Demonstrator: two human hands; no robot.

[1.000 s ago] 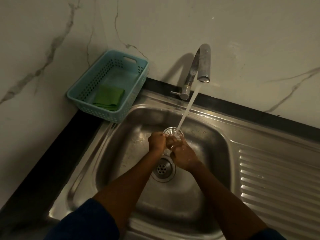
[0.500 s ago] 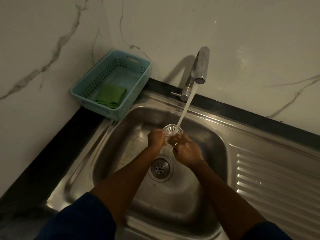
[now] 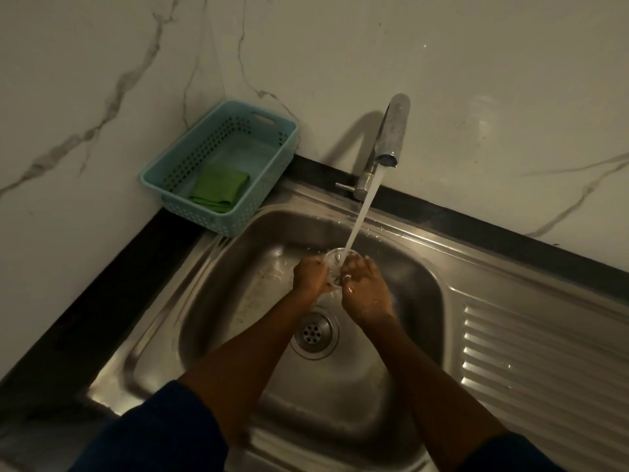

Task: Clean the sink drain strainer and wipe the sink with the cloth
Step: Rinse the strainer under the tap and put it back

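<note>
A round metal drain strainer (image 3: 335,258) is held between both hands over the steel sink (image 3: 418,284), right under the running water. My left hand (image 3: 309,275) grips its left side and my right hand (image 3: 362,284) cups its right side; most of the strainer is hidden by fingers and water. The open drain hole (image 3: 313,332) lies below the hands in the sink bottom. A folded green cloth (image 3: 219,189) rests in the teal basket (image 3: 170,172) at the sink's back left corner.
The tap (image 3: 388,144) stands at the back edge and pours a steady stream. A ribbed draining board (image 3: 544,362) runs to the right of the basin. Marble walls close in behind and to the left, with a black counter strip (image 3: 85,308) on the left.
The hands stay under the stream with the strainer and have turned it slightly. The head camera has shifted a little, so the scene sits lower right in view.
</note>
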